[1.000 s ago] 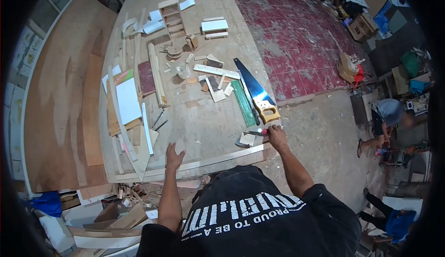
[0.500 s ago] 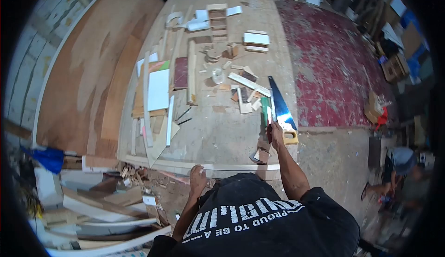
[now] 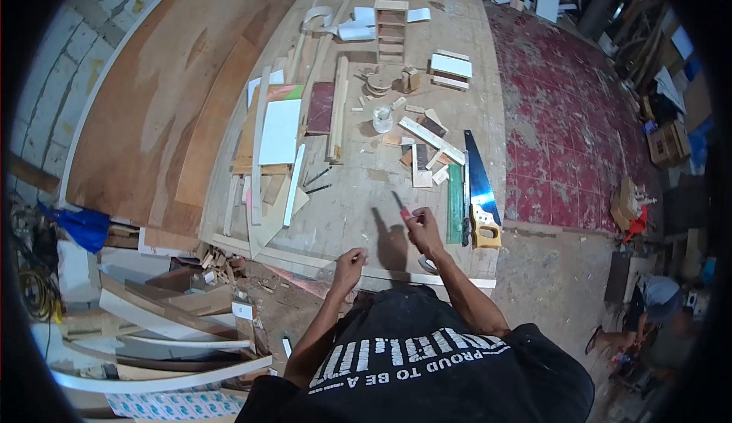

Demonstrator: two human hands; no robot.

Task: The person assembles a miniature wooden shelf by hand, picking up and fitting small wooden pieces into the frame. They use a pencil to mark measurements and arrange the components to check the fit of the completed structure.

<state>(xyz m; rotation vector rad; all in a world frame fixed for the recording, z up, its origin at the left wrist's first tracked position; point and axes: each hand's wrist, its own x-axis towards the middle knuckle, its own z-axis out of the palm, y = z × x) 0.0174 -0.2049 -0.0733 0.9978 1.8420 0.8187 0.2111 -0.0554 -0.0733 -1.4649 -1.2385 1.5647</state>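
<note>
My right hand (image 3: 425, 232) is closed round the red handle of a small tool (image 3: 404, 210) with a narrow dark blade, held above the wooden worktable (image 3: 335, 229). Its exact kind is too small to tell. My left hand (image 3: 350, 267) hovers by the table's near edge, fingers curled together; whether anything is in them does not show. To the right of my right hand lie a green strip (image 3: 455, 203) and a handsaw (image 3: 482, 187) with a yellowish handle. Beside my right wrist, a roll of tape (image 3: 428, 264) is partly hidden.
Small wood offcuts (image 3: 431, 139), a glass jar (image 3: 382, 120) and a small wooden shelf (image 3: 391, 33) stand farther up the table. White boards (image 3: 280, 132) and strips lie left. Scrap wood (image 3: 168, 309) is piled below left. Another person (image 3: 648, 301) sits at the far right.
My right hand has left the area beside the saw and moved left, now with the red-handled tool raised. My left hand has come off the table edge and moved right.
</note>
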